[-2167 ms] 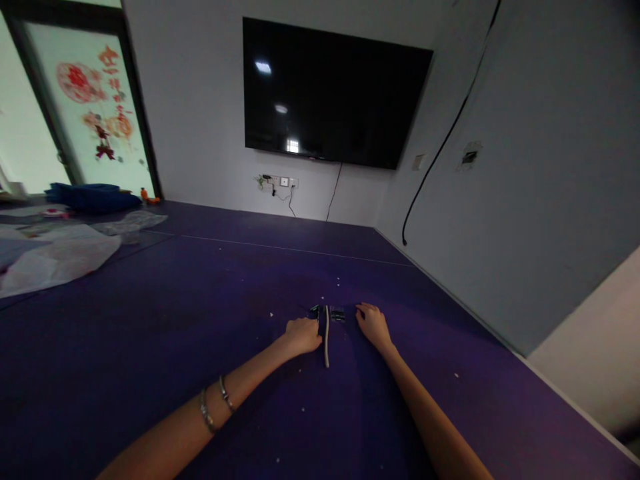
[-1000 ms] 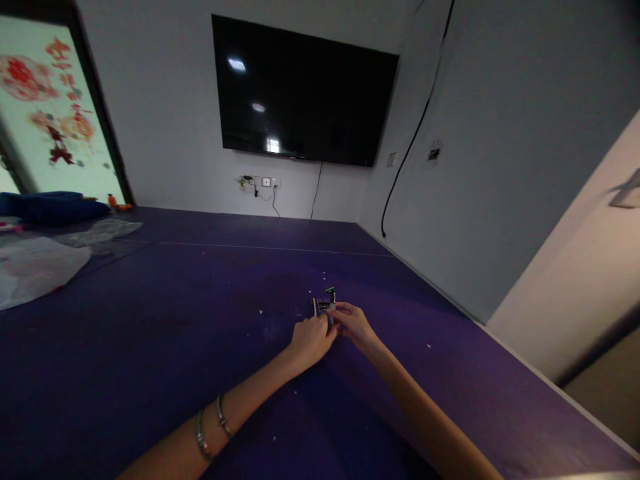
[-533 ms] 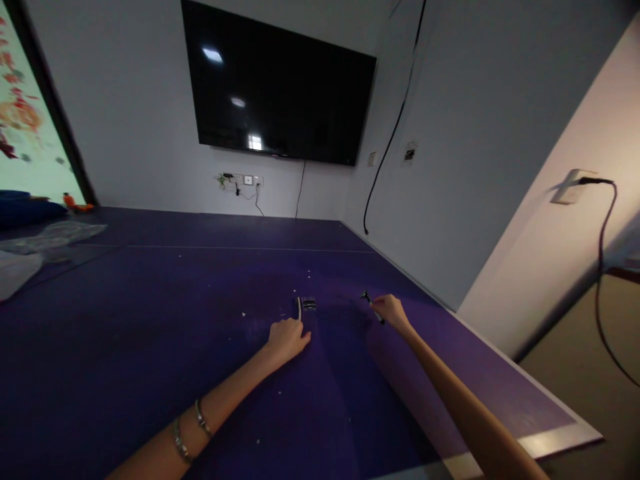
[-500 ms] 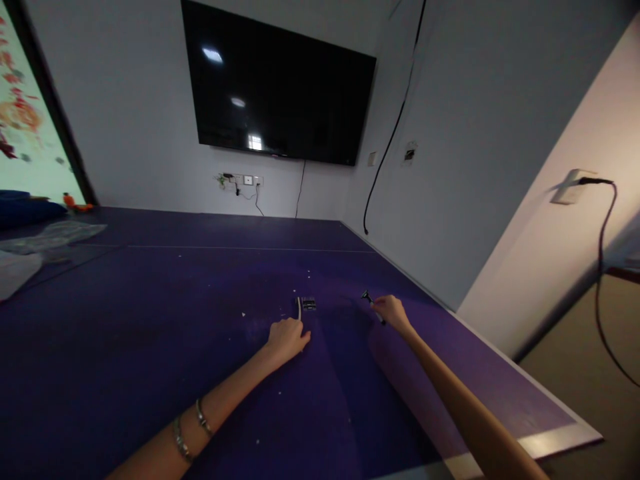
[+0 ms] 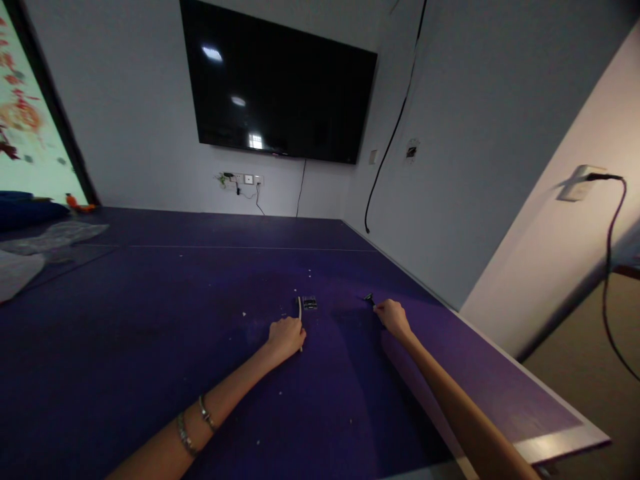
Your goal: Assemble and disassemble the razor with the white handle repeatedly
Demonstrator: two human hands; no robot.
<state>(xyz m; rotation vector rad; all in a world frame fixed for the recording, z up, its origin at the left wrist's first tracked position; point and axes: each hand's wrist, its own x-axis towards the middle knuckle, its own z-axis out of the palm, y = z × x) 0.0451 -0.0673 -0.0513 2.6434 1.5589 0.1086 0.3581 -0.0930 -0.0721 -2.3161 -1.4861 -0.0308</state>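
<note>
My left hand (image 5: 286, 338) is closed around a slim pale stick (image 5: 300, 308), which has a small dark piece at its far end; its lower tip shows below my fingers. Just right of that end, a small clear-and-black case (image 5: 310, 303) lies on the purple surface, its contents too small to make out. Farther right, my right hand (image 5: 394, 318) pinches a razor (image 5: 369, 297) by its handle. The razor's dark head points away from me and to the left, while my fingers cover much of the handle.
White specks dot the purple tabletop (image 5: 150, 347). Crumpled clear plastic (image 5: 60, 235) lies at the far left beside a dark blue bundle (image 5: 30, 210) and an orange object (image 5: 77, 203). A television (image 5: 280, 87) hangs on the wall; a black cable (image 5: 395, 133) dangles in the corner.
My right hand has shifted slightly right with the razor, whose head has turned. My left fingers have drawn in, and the stick's lower tip now shows beneath them.
</note>
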